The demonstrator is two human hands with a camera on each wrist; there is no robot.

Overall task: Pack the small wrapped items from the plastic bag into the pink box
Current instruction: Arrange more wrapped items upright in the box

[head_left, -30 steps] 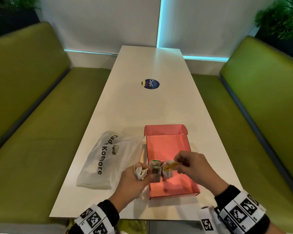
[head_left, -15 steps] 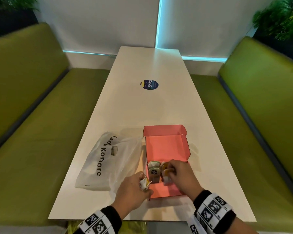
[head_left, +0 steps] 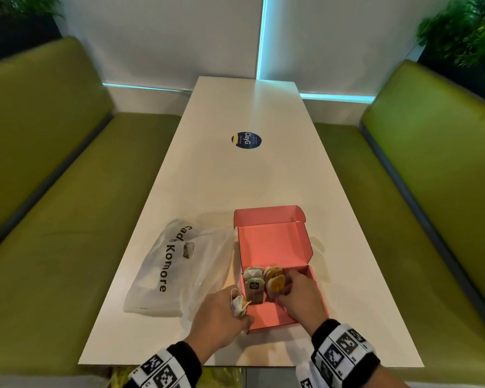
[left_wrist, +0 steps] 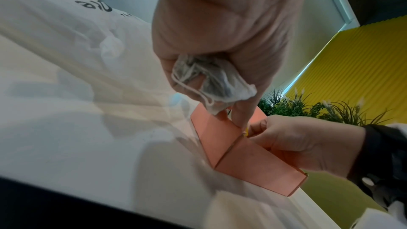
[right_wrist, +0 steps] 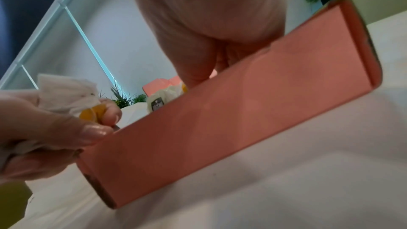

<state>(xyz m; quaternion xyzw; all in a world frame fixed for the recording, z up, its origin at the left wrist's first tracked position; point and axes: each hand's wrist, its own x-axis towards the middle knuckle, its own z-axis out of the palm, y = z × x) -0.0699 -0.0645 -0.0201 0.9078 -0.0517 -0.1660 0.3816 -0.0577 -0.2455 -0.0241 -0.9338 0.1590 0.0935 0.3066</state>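
Change: a yellow-tagged item, raised a second ago, is now set in the pink box (head_left: 275, 247) under the right hand (head_left: 301, 299), whose fingers curl on it | left hand (head_left: 221, 315) clutches wrapped items (head_left: 239, 305) beside the box | plastic bag (head_left: 174, 270) lies beyond the left hand on the counter (head_left: 235, 177) | packing is judged part-done.

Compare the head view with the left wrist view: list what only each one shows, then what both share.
Only the head view: the rows of wrapped items standing inside the pink box, and the round sticker on the table.
Only the left wrist view: the left hand's fingers curled round white packets from below.
Both: the box, plastic bag, and right hand.
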